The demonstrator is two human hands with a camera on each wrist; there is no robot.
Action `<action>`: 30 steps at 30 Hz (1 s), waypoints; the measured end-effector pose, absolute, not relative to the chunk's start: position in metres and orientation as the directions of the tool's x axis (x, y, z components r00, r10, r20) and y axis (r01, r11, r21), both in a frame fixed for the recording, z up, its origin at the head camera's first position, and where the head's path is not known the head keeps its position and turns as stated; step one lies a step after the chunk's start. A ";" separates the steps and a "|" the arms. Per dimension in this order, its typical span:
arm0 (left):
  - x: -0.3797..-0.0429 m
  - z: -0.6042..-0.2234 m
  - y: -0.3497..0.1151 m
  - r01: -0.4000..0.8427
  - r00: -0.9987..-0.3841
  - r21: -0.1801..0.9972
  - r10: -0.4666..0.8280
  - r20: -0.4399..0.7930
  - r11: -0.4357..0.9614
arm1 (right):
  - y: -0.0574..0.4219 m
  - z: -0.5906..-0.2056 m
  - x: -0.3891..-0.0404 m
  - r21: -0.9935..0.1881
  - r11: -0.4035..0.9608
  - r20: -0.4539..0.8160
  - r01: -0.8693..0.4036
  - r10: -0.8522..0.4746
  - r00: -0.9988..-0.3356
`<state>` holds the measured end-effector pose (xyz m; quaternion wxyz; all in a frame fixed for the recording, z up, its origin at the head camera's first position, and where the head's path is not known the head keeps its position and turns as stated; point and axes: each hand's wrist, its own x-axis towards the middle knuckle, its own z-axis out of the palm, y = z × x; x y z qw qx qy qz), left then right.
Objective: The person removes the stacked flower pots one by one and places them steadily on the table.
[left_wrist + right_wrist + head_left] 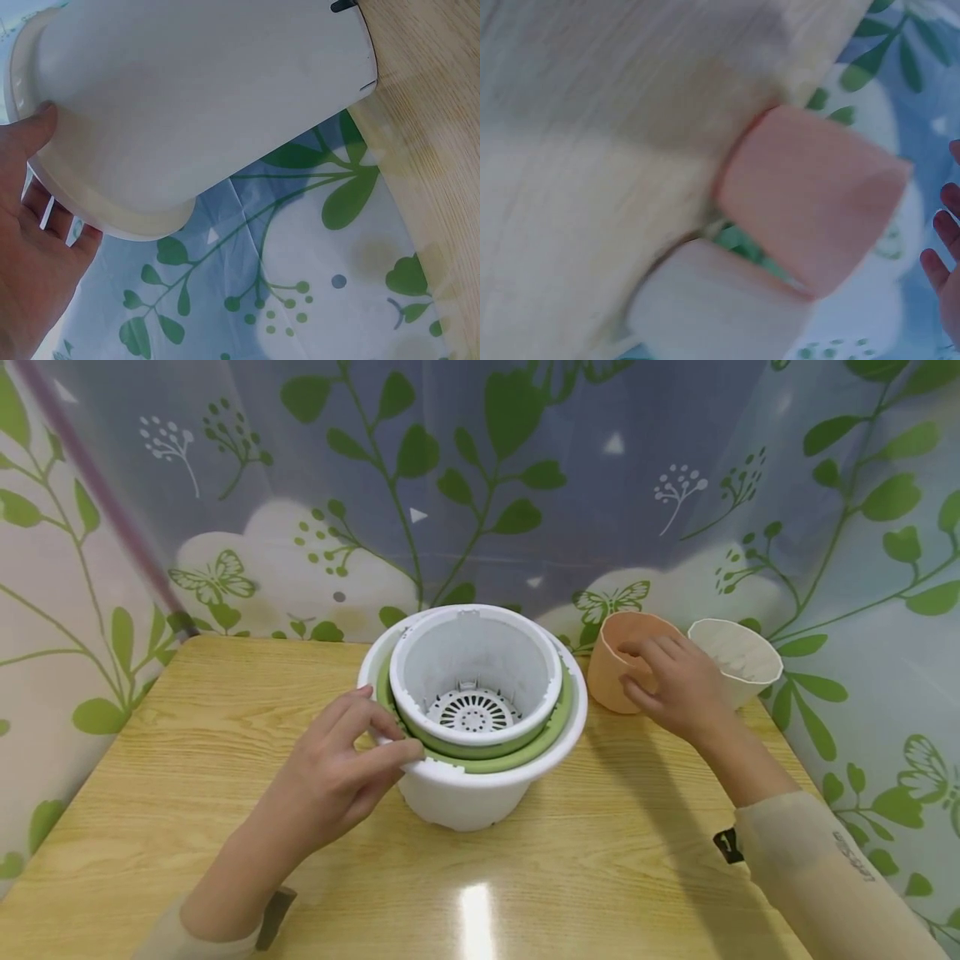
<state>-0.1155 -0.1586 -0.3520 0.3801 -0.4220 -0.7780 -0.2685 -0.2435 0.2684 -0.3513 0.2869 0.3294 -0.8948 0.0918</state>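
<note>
A stack of nested flower pots stands upright on the table. Outermost is a large white flower pot (465, 802), inside it sits a green pot (517, 762), and innermost is a white pot (480, 652) with a slotted bottom. My left hand (337, 768) pinches the outer white pot's rim at its near left side; the left wrist view shows the thumb (41, 127) against the outer wall. My right hand (678, 685) hovers over an orange pot (611, 681), its fingers loosely bent around nothing. In the right wrist view those fingers (949, 232) are apart from the orange pot.
A cream pot (738, 652) stands right beside the orange one, near the table's back right corner. Patterned cloth (480, 485) hangs close behind the wooden table (247, 710) and along both sides.
</note>
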 end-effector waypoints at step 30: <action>-0.115 -0.353 -0.158 0.860 -0.356 0.099 0.450 0.819 0.501 | 0.174 -0.280 -0.175 0.075 0.395 0.623 -0.916 -0.736 -0.266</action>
